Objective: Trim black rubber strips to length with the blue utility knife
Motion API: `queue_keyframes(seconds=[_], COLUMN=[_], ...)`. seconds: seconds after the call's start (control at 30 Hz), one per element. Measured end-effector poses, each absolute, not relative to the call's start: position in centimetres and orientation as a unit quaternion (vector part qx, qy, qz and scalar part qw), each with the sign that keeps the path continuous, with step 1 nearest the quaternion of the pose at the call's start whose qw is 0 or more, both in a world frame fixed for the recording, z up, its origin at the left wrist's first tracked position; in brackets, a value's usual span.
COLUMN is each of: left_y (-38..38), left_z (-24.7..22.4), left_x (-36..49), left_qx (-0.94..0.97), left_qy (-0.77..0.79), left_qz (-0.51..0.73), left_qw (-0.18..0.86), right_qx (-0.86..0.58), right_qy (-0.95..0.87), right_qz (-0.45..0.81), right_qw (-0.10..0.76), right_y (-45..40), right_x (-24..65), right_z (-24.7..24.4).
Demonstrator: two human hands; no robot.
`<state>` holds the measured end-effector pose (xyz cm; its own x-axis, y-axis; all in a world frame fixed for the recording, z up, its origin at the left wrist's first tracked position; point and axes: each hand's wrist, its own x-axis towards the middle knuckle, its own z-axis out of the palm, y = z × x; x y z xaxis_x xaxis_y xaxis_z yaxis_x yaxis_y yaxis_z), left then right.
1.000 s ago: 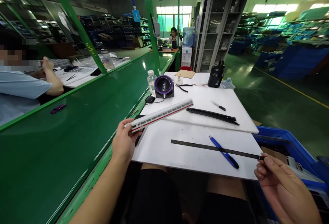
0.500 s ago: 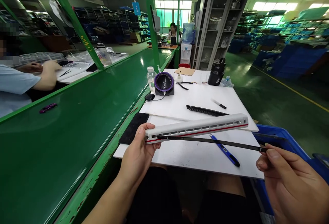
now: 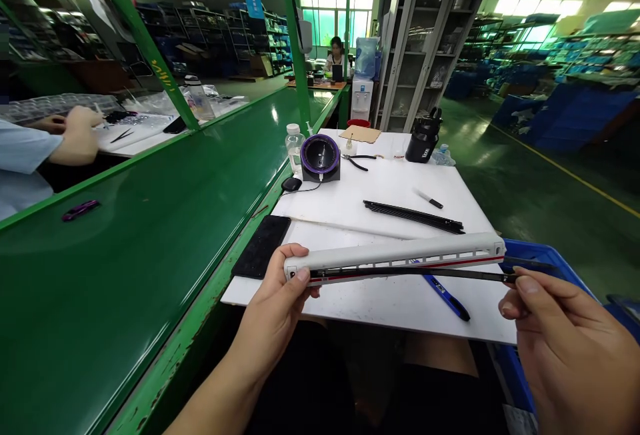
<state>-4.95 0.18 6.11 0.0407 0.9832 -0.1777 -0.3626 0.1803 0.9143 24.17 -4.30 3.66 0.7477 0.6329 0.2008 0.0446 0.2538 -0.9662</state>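
My left hand (image 3: 280, 302) is closed around the left end of a white model train car shell (image 3: 400, 252), which has a row of window openings and a red stripe. Pinched by its right end in my right hand (image 3: 555, 315) is a long thin black strip (image 3: 400, 271). The strip lies along the near side of the shell, over part of the windows and stripe, and its left end is at my left thumb. Beneath, a blue pen-shaped tool (image 3: 450, 298) rests on the white tabletop (image 3: 370, 305). More black strips (image 3: 413, 215) lie stacked behind the shell.
A black pad (image 3: 263, 245) lies at the table's left. Farther back are a round purple-rimmed device (image 3: 321, 155), pliers (image 3: 359, 160), a clear bottle (image 3: 294, 145) and a black flask (image 3: 423, 138). A blue bin (image 3: 545, 255) stands at right. A co-worker's arm (image 3: 75, 138) is beyond the green conveyor (image 3: 150, 255).
The shell's right end has come down and to the right, bringing the strip against its side. My left thumb has moved onto the left end of the strip.
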Motion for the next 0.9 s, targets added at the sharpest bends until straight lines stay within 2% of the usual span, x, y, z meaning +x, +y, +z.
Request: queue_keyframes(seconds=[0.13,0.37,0.43,0.5,0.6,0.67,0.73,0.9], left_y=[-0.2,0.2,0.2,0.1,0.1,0.4,1.2,3.1], left_z=[6.3,5.1,5.2,5.5,5.8,5.4,4.4,1.3], left_x=[-4.8,-5.4,-5.3,-5.1,-4.8,-4.9,-5.4,-6.8], left_qx=[0.356,0.354,0.348,0.34,0.335,0.331,0.328,0.308], left_qy=[0.459,0.449,0.458,0.468,0.482,0.498,0.515,0.537], left_qz=[0.51,0.473,0.473,0.475,0.474,0.474,0.471,0.472], left_qw=[0.635,0.67,0.668,0.663,0.656,0.646,0.637,0.627], right_qx=[-0.591,-0.677,-0.675,-0.665,-0.593,-0.55,-0.539,-0.551], right_qy=[-0.305,-0.375,-0.384,-0.364,-0.334,-0.322,-0.313,-0.33], right_qz=[0.181,-0.007,-0.013,0.039,0.224,0.325,0.342,0.286], right_qw=[0.724,0.633,0.63,0.651,0.698,0.699,0.704,0.711], right_y=[-4.0,-3.9,-3.5,-3.1,-2.6,-2.6,-2.6,-2.7], right_x=[24.4,23.9,24.5,25.1,25.5,25.1,24.4,23.0], right_z=[3.9,3.8,3.4,3.2,3.3,3.8,4.3,5.3])
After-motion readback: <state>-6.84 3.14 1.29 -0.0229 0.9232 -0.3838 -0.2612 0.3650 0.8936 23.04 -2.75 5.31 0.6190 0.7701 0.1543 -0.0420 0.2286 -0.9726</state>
